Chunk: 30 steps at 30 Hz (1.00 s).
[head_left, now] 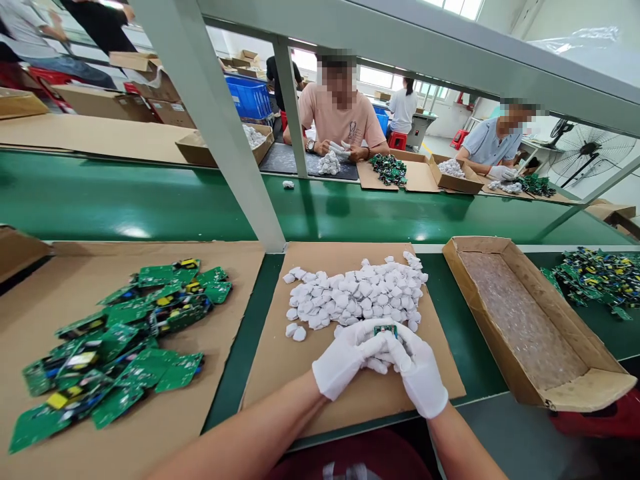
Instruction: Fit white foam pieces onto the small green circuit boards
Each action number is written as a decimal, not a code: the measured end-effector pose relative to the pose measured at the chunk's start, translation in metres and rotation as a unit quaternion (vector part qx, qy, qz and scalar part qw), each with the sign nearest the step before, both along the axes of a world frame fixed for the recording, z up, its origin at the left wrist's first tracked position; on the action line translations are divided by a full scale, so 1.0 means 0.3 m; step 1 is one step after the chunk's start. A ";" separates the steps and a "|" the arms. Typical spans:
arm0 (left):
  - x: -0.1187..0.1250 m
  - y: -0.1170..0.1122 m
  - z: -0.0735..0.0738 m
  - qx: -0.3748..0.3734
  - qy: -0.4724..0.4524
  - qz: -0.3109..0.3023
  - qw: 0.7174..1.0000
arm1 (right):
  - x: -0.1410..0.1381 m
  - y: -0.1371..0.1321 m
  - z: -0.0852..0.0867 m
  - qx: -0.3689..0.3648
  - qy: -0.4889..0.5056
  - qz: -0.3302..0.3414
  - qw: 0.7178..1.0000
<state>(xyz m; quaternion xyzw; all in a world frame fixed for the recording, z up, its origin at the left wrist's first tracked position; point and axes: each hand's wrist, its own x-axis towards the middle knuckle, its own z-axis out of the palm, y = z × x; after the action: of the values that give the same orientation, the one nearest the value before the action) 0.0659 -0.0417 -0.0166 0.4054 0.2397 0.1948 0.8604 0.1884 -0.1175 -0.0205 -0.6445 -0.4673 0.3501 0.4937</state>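
Note:
Both my hands wear white gloves and meet over the front of a cardboard sheet (pixel 273 373). Between their fingertips is a small green circuit board (pixel 385 330). My left hand (pixel 350 353) closes on it from the left, and my right hand (pixel 420 370) from the right. The fingers cover most of the board, so its far parts are hidden. Just beyond the hands lies a wide heap of small white plastic pieces (pixel 355 293). Under the fingers a bit of white shows; I cannot tell glove from piece there.
Larger green circuit boards (pixel 125 340) are piled on cardboard at left. At right stand a long cardboard tray (pixel 520 320) lined with clear plastic and another board pile (pixel 600 280). A slanted metal post (pixel 215 120) rises before a green conveyor belt (pixel 200 200). Co-workers sit across it.

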 end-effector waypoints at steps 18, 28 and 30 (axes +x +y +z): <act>0.001 0.002 0.038 0.118 -0.027 -0.031 0.992 | 0.039 0.018 0.016 -0.023 0.111 0.066 0.991; 0.008 -0.004 -0.002 0.102 0.028 0.024 0.994 | -0.002 0.009 -0.006 -0.018 -0.010 0.011 1.000; 0.008 -0.001 0.000 0.086 0.017 0.008 0.996 | -0.002 0.011 -0.009 -0.010 -0.013 0.003 1.000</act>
<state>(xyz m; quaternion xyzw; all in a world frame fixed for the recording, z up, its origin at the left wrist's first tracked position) 0.0683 -0.0420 -0.0164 0.4788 0.2402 0.2146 0.8167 0.1879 -0.1143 -0.0232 -0.6522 -0.4725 0.3478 0.4800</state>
